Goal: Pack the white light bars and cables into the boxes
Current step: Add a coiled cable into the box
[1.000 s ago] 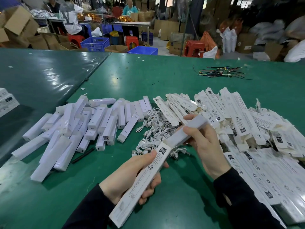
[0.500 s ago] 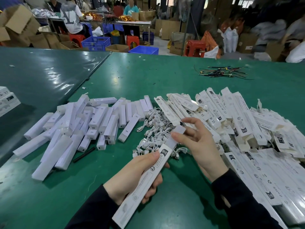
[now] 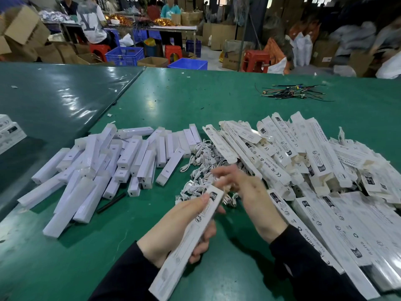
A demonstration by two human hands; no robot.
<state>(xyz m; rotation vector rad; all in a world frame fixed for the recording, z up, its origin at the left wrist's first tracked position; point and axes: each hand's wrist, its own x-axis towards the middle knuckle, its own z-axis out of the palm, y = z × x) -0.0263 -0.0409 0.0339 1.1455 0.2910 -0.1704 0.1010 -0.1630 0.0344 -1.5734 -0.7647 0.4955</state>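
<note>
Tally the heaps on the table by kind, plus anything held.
White light bars heap: 1
White cables heap: 1
Boxes heap: 1
Small box stack, left edge: 1
Dark wires bundle: 1
Box in left hand: 1
Total: 6

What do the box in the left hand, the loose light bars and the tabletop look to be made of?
Box, held by the left hand: thin printed cardboard, matte, going by the folded flaps on its neighbours. Light bars: probably smooth white plastic; some look film-wrapped. Table: glossy green sheet, likely vinyl, mirroring the overhead lights.
</note>
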